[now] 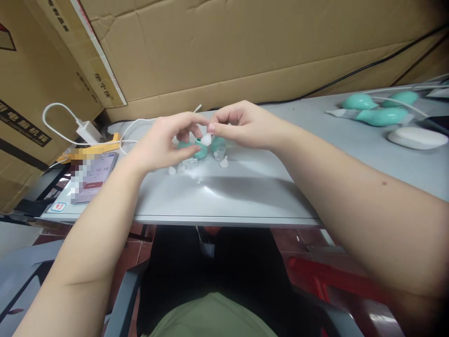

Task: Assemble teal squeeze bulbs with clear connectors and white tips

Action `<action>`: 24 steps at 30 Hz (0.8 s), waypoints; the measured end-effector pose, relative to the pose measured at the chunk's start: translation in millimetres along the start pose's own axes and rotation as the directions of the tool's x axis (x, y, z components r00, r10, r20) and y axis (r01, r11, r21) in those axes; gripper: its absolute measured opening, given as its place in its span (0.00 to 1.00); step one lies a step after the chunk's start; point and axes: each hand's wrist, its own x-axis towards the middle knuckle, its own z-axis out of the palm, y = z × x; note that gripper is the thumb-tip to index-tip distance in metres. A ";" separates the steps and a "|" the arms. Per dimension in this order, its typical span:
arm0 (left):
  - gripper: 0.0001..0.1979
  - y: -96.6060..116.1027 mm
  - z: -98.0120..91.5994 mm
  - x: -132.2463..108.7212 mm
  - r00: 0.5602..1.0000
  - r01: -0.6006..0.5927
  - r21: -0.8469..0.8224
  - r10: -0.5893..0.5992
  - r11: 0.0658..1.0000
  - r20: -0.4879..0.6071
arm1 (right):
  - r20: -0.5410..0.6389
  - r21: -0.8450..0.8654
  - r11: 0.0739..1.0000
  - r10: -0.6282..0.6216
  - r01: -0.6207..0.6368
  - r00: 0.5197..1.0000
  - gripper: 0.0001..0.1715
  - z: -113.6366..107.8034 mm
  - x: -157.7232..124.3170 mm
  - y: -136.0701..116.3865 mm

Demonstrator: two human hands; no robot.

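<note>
My right hand point(242, 124) pinches a small white funnel-shaped tip point(206, 139) between thumb and index finger. Close on its left is my left hand point(171, 140), thumb and index finger apart, the index fingertip near the right fingers. Beside the left thumb stands a mint-green bulb point(202, 150) with a dark opening on top; whether the thumb presses on it is unclear. More mint green shows partly behind the hands. Around them on the table lie a white funnel-shaped piece point(223, 162), a clear cup-like piece point(220, 152), a clear piece point(191, 162) and a white piece point(171, 171).
On the grey table point(245, 201), a phone point(96, 180) lies left by a yellow power strip point(87, 152) with a white charger point(89, 132). Several mint-green bulbs point(382, 116) and a white mouse-like object point(417, 137) lie right. Cardboard point(228, 51) stands behind.
</note>
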 end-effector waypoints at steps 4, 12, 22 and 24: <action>0.19 -0.9 3.9 0.6 0.985 -0.146 -0.002 0.146 0.989 -0.094 | -0.092 0.226 0.972 0.086 -0.064 0.992 0.43 16.9 1.5 -8.0; 0.13 -2.2 3.1 1.1 0.989 0.056 0.122 -0.039 0.991 -0.145 | -0.275 0.249 0.968 0.066 0.005 0.959 0.18 33.6 2.0 -14.3; 0.07 -12.0 7.5 6.5 0.994 -0.024 0.263 0.050 0.964 -0.092 | -0.217 0.299 0.954 0.100 -0.031 0.971 0.15 39.8 0.3 -18.1; 0.07 -13.6 9.5 5.7 0.996 -0.007 0.271 0.032 0.963 -0.087 | -0.222 0.288 0.957 0.105 -0.038 0.969 0.16 40.3 1.1 -16.2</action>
